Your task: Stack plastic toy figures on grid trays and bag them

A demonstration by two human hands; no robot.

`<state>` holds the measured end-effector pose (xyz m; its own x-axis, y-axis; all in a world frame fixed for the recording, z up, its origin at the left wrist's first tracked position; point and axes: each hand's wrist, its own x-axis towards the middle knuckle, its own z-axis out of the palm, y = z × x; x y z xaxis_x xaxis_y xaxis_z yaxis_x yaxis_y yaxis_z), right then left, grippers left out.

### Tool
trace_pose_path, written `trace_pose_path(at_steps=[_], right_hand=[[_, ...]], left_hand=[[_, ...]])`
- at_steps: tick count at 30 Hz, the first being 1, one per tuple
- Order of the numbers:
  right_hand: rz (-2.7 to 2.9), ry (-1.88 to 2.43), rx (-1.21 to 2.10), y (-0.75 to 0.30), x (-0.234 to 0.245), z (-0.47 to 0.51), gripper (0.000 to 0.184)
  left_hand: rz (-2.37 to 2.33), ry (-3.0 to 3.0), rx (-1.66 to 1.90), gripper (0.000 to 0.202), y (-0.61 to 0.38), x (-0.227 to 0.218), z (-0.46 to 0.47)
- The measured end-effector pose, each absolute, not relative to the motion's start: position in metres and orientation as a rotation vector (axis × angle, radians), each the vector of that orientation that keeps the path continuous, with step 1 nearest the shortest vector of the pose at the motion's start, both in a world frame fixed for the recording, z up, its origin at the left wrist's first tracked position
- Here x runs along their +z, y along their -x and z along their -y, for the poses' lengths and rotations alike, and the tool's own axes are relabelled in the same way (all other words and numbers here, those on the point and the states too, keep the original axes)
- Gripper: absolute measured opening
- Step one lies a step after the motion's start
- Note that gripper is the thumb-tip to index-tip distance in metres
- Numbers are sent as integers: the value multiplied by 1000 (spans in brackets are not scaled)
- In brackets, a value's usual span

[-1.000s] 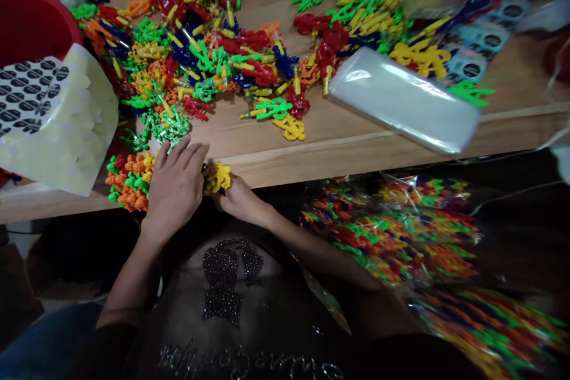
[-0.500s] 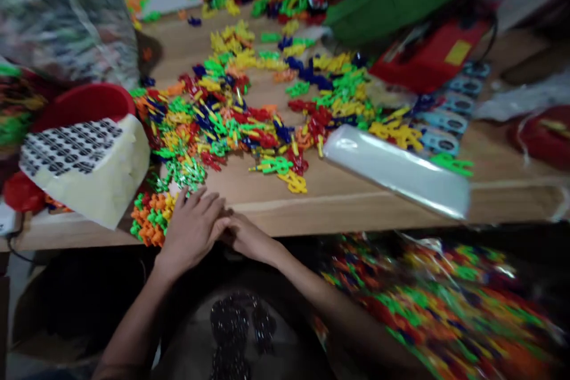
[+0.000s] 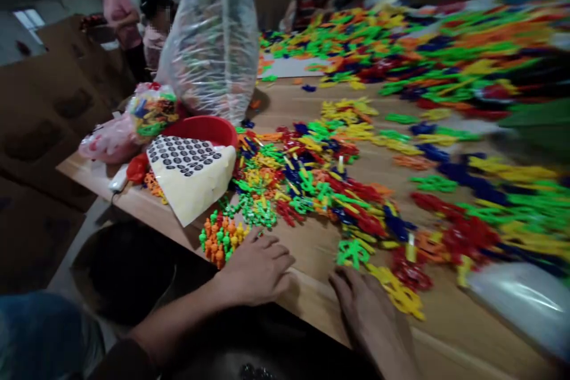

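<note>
My left hand rests on the wooden table near its front edge, holding nothing visible. Just beside it lies a packed cluster of orange, green and yellow plastic building pieces. My right hand lies spread on the tabletop, with its fingertips close to a green plastic piece and a yellow plastic piece. Beyond both hands, a wide spread of multicoloured plastic pieces covers the table.
A red plastic basin stands behind a white block with a black-dotted sheet. A large clear sack of pieces rises behind it. A folded clear plastic bag lies at right. Cardboard boxes and two people are at back left.
The view has swung left and up, showing more of the room. My hands have moved apart, and the yellow piece between them is no longer seen there.
</note>
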<state>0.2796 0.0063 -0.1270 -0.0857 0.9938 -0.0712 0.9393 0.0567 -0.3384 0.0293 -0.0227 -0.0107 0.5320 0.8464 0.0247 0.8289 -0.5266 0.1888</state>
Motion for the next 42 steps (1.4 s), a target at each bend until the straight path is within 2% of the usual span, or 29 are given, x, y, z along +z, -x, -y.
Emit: trace_pose_path(at_steps=[5,9,13,17,18,22,26,30,36,42], right_hand=[[2111,1914,446,-288,-138,9,51],[2057,1950,381,-287,-131,0,55],[1844,2010,676,-287,-139,-14,44],[1619,1734,1034,-274,-137,0,63],[1634,1643,1077,-268,-132,6,62],[1695,1339,1050,-238,-118,19,34],[1593,1303,1181,-220,-125,21,31],[1657,1391,1172,-205,-129,27,39],[1868,1288,1056,-189,-138,26,55],[2023,1291,943,-175,-141,31,54]], left_hand=[[-1427,-2555,169,59,-28,-10,24],[-1443,-2509,166,60,-30,-9,26],[-1463,-2538,139,51,-30,-11,25],[-1456,-2545,63,51,-29,-5,23],[-1468,-2538,44,51,-29,-2,23],[-1454,-2550,7,52,-28,6,12],[-1440,-2588,93,51,-28,3,1],[-1441,-2608,163,51,-28,0,2],[-1423,-2644,182,49,-26,-2,1],[-1412,-2620,203,52,-29,-1,0]])
